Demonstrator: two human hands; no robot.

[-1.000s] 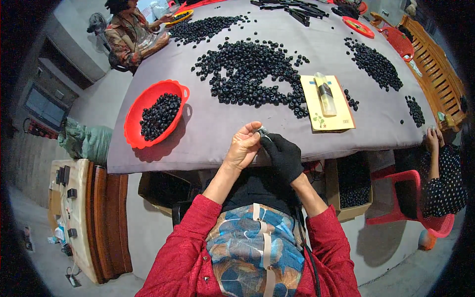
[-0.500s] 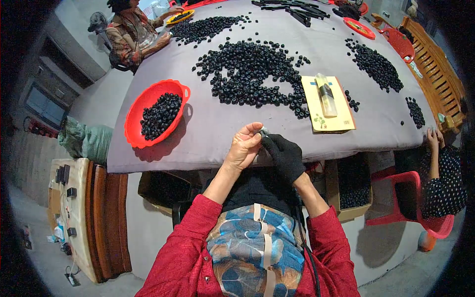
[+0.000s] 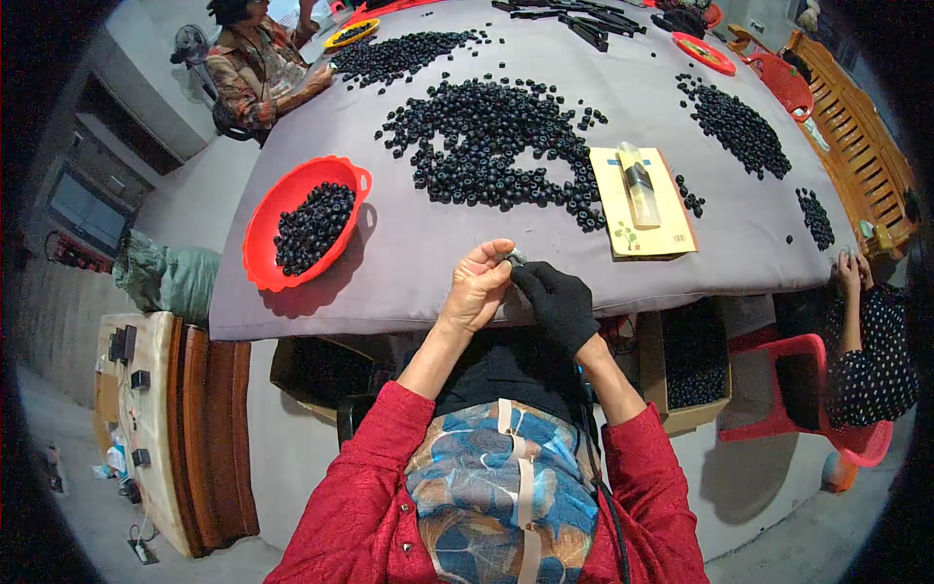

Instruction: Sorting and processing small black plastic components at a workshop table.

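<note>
My bare left hand [image 3: 478,289] and my right hand [image 3: 559,304], in a black glove, meet just over the table's near edge. Fingertips of both pinch together around something small and greyish, too small to name. Beyond them a broad pile of small black ring-like pieces [image 3: 467,170] spreads over the grey tablecloth [image 3: 428,277]. To the left stands a red scalloped bowl [image 3: 263,258] partly filled with black pieces [image 3: 313,229]. Right of my hands lies a yellow booklet [image 3: 623,214] with a clear plastic tube with a black band [image 3: 637,185] on top.
Other black piles lie at far left [image 3: 404,54] and right [image 3: 739,131], with black strips [image 3: 574,19] at the back. Co-workers sit at far left [image 3: 258,73] and right [image 3: 866,341], the latter on a red chair [image 3: 778,380]. Cardboard boxes [image 3: 700,414] sit under the table edge.
My hands stay nearly in place, still pinched together. The far-left co-worker has raised one hand away from the yellow plate. The view has shifted very slightly.
</note>
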